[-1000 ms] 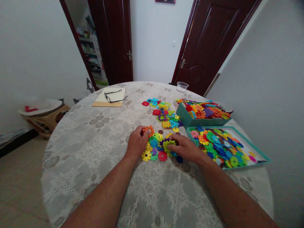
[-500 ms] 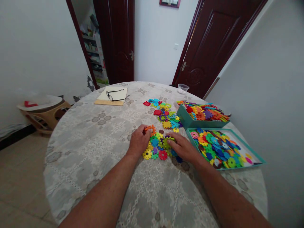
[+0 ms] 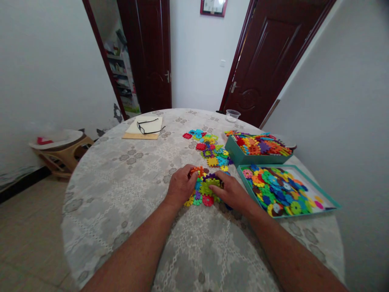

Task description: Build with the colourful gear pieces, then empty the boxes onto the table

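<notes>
My left hand (image 3: pixel 181 185) is closed on an orange notched plastic building piece (image 3: pixel 199 170), held by its left side. In my right hand (image 3: pixel 228 188) is a yellow-green square building piece (image 3: pixel 209 187), with a purple piece (image 3: pixel 209 176) along its far edge. The orange piece lies close against the purple one; whether they interlock I cannot tell. Beneath both hands, gear-shaped pieces are spread on the tablecloth, among them a red flower-shaped disc (image 3: pixel 208 200) and a yellow one (image 3: pixel 189 201). My palms and the held pieces hide part of them.
A teal box (image 3: pixel 243 151) full of colourful pieces stands at the right, its shallow lid (image 3: pixel 326 197) holding more discs. Beyond my hands lie loose pieces (image 3: pixel 212 162). Glasses (image 3: pixel 148 131) rest on a pad (image 3: pixel 130 129); a clear plastic bowl (image 3: pixel 233 115) sits at the far edge.
My left hand has moved right, bringing the orange piece up to the pieces in my right hand. The orange piece now lies flatter. The view has tilted up slightly.
</notes>
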Motion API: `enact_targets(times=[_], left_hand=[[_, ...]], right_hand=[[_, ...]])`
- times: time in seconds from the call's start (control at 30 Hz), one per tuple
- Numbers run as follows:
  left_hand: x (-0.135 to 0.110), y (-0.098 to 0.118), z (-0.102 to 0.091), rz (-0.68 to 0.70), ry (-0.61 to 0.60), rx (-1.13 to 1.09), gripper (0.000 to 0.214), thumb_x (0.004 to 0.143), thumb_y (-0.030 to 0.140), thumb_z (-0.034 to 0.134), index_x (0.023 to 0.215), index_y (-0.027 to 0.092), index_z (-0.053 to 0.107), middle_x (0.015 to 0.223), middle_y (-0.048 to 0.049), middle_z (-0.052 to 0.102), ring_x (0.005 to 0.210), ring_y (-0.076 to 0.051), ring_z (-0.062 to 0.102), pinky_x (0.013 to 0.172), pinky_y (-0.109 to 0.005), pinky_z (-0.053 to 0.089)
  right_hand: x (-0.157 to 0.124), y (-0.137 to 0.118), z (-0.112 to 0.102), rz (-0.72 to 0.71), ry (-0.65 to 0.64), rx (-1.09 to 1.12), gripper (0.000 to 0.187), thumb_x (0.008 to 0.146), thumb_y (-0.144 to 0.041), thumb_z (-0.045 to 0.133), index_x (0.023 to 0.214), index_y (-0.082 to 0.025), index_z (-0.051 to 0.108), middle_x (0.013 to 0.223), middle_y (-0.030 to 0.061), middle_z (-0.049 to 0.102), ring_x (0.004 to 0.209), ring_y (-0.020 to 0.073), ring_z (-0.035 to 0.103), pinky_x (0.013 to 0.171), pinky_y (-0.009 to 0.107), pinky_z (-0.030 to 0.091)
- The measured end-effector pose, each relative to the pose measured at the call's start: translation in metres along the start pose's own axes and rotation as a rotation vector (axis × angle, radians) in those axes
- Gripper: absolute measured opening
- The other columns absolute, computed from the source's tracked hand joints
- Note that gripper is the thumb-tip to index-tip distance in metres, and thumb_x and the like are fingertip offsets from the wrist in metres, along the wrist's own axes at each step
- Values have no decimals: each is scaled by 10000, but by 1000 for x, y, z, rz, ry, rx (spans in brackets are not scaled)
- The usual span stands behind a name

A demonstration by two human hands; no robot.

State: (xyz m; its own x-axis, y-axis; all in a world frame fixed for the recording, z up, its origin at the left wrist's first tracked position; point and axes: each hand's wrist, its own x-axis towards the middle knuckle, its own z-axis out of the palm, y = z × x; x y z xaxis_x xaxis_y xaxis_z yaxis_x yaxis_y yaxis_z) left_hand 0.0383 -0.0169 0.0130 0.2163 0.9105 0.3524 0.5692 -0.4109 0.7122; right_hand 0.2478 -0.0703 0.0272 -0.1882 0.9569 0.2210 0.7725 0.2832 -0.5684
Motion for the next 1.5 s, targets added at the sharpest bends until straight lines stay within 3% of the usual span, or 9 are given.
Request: enact_targets(times=[0.23,0.37,0.6,0.83,0.93,1.0,1.13,1.27,1.5], left_hand=[[-3,2,2,51,-152,-68,270,999,268,474,1106,226,717,1009,-48,779,925,-209,708,835,-300,494],[-3,5,1,106,-255,-129,415,894,122,449,1196,243,708,1161,-43,777,1064,-209,704,960,-313,505],[-6,8,3,170,-284,-40,440,833,130,548,1234,224,700,1229,-70,755,1121,-237,687,1041,-351,494],[-7,10,4,142,-264,-40,303,882,210,625,1165,238,728,1121,-56,776,1014,-230,704,950,-334,509],[-5,8,4,120,-226,-17,281,882,192,611,1130,241,735,1052,-44,780,937,-216,700,896,-321,507],[-5,8,4,85,-211,-2,252,882,206,625,1102,249,740,1014,-37,780,897,-213,694,865,-317,506],[-5,10,4,50,-208,19,208,881,233,658,1069,254,745,983,-43,780,877,-219,689,856,-329,504],[-4,10,3,59,-153,14,211,876,212,657,1064,256,742,998,-46,778,889,-222,693,864,-330,507],[-3,9,2,52,-80,-8,198,933,271,618,1097,231,723,1015,-51,777,833,-201,692,833,-320,513]], right_hand=[[2,9,8,79,205,232,191,953,-369,618,1062,-218,654,974,29,705,872,213,633,790,318,492],[3,12,15,-36,195,205,221,961,-296,603,1159,-225,668,1130,61,718,1050,228,654,964,367,502],[2,8,16,-182,149,87,494,934,-147,553,1418,-235,586,1362,112,640,1299,241,565,1157,443,421],[3,4,16,-189,112,73,539,906,-142,561,1439,-214,555,1413,133,604,1315,254,553,1163,459,416],[2,6,-3,-118,127,17,502,916,-157,553,1418,-186,558,1371,147,618,1085,230,650,1031,420,499],[-2,8,-23,-38,84,-71,379,932,-169,541,1301,-178,630,1248,131,674,950,213,663,941,391,516],[-17,11,-51,51,-161,-212,280,884,-253,684,1161,-220,706,1159,97,724,1030,260,670,925,385,494],[-27,9,-44,46,-253,-291,510,780,-290,810,1273,-278,680,1242,98,700,1092,296,667,909,376,491],[-21,11,-40,31,-313,-239,405,843,-277,717,1245,-233,696,1179,108,715,1038,273,681,879,345,497]])
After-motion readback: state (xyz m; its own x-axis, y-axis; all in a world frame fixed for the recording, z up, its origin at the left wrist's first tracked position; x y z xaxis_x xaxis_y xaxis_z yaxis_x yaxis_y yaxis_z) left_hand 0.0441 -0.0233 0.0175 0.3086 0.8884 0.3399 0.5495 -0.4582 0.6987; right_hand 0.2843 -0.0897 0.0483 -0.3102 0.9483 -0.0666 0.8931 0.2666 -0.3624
